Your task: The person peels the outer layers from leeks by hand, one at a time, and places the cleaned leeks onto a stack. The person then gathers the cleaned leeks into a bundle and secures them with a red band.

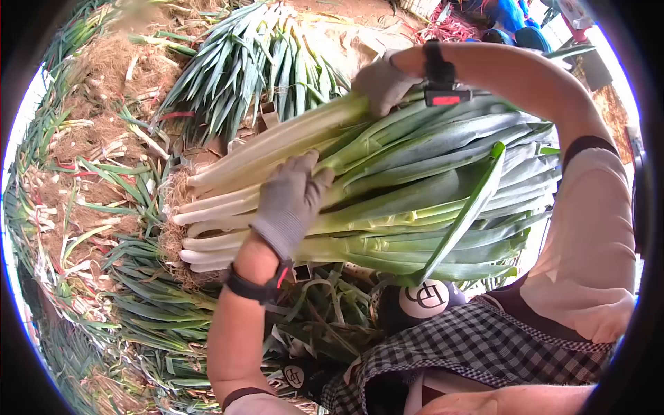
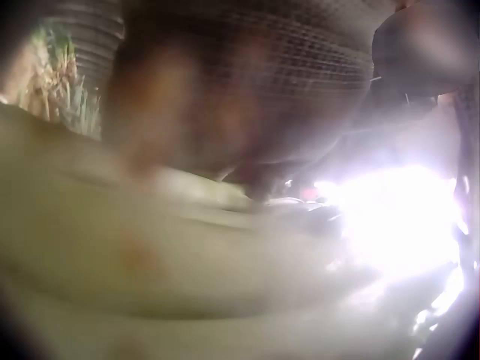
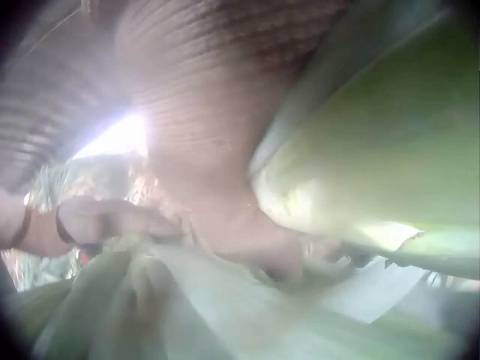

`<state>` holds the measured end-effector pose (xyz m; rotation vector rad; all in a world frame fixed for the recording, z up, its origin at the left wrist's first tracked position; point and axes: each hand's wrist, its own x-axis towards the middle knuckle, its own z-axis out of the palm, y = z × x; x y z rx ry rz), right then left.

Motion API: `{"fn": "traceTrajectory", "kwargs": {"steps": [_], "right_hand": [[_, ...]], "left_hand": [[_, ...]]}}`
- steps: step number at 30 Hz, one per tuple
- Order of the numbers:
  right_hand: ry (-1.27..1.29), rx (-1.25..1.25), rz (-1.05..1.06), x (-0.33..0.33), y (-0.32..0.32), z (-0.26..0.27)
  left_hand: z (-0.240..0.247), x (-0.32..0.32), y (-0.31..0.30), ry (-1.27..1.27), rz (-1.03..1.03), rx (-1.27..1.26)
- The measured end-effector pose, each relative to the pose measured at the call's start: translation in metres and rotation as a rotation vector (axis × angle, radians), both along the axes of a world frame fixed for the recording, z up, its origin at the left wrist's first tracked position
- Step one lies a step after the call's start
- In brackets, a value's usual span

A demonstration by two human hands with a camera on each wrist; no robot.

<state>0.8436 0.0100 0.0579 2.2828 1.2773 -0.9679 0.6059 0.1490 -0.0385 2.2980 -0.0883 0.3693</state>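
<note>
Across the near half of the leek bundle [image 1: 443,190], which lies sideways before me, one bent leaf [image 1: 468,209] slants over the others. On the bundle's white shafts my left hand [image 1: 289,200] rests with its fingers laid over them, relaxed rather than wrapped. A light, flat palm should steady them there without bruising. At the bundle's far edge, where white turns green, my right hand [image 1: 384,81] is clamped round some stalks; I judge it best to draw that group in snugly, supporting the floppy leaves so none crease. Left of the bundle's shafts, the roots [image 1: 174,218] want lining up evenly. Beyond the bundle spreads another leek pile [image 1: 266,66].
</note>
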Motion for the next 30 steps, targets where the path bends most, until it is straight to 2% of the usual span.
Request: {"fn": "traceTrajectory", "kwargs": {"steps": [1, 2, 4, 5, 7, 9, 10, 11, 12, 13, 15, 16, 17, 19, 22, 25, 27, 29, 30], "right_hand": [[0.291, 0.029, -0.068, 0.012, 0.000, -0.019], [0.297, 0.025, -0.068, 0.020, -0.001, -0.023], [0.611, 0.000, -0.369, 0.036, -0.002, -0.025], [0.617, -0.002, -0.375, 0.038, -0.004, -0.026], [0.722, 0.026, -0.543, 0.037, -0.005, -0.026], [0.732, 0.031, -0.535, 0.040, 0.001, -0.026], [0.759, 0.004, -0.494, 0.043, 0.005, -0.028], [0.790, -0.024, -0.457, 0.044, 0.007, -0.031], [0.583, 0.023, -0.204, 0.025, 0.008, -0.015], [0.587, 0.022, -0.212, 0.014, 0.008, -0.015], [-0.291, 0.248, 0.388, -0.004, 0.008, -0.017], [-0.409, 0.247, 0.479, -0.013, 0.005, -0.012], [-0.408, 0.241, 0.479, -0.014, 0.003, -0.014], [-0.336, 0.175, 0.300, -0.014, 0.001, -0.011], [-0.329, 0.166, 0.426, -0.016, 0.013, -0.015], [-0.237, 0.102, 0.439, -0.013, 0.023, -0.022], [-0.222, 0.103, 0.385, -0.012, 0.025, -0.020], [-0.233, 0.042, 0.459, -0.007, 0.030, -0.024], [-0.219, 0.057, 0.498, -0.003, 0.031, -0.029]], "left_hand": [[0.003, 0.003, 0.011, 0.047, -0.009, -0.106], [0.016, 0.013, 0.025, 0.116, -0.021, -0.233], [0.039, 0.027, 0.057, 0.357, 0.196, -0.215], [0.039, 0.032, 0.078, 0.218, 0.237, 0.111], [0.039, 0.039, 0.110, 0.080, 0.108, 0.564], [0.031, 0.046, 0.123, 0.116, 0.019, 0.850], [0.026, 0.055, 0.131, 0.111, 0.021, 0.847], [0.019, 0.065, 0.136, 0.337, -0.017, 0.808], [0.012, 0.071, 0.140, 0.565, -0.061, 0.762], [0.005, 0.071, 0.144, 0.566, -0.070, 0.761], [-0.005, 0.070, 0.150, 0.502, -0.016, 0.752], [-0.008, 0.070, 0.150, 0.539, -0.007, 0.798], [-0.010, 0.071, 0.150, 0.538, -0.009, 0.792], [-0.006, 0.075, 0.148, 0.533, -0.024, 0.891], [-0.015, 0.078, 0.162, 0.503, 0.004, 0.894], [-0.029, 0.078, 0.161, 0.517, 0.007, 0.903], [-0.025, 0.081, 0.163, 0.610, 0.015, 0.877], [-0.029, 0.087, 0.162, 0.706, 0.017, 0.933], [-0.033, 0.087, 0.160, 0.710, 0.109, 0.975]]}}
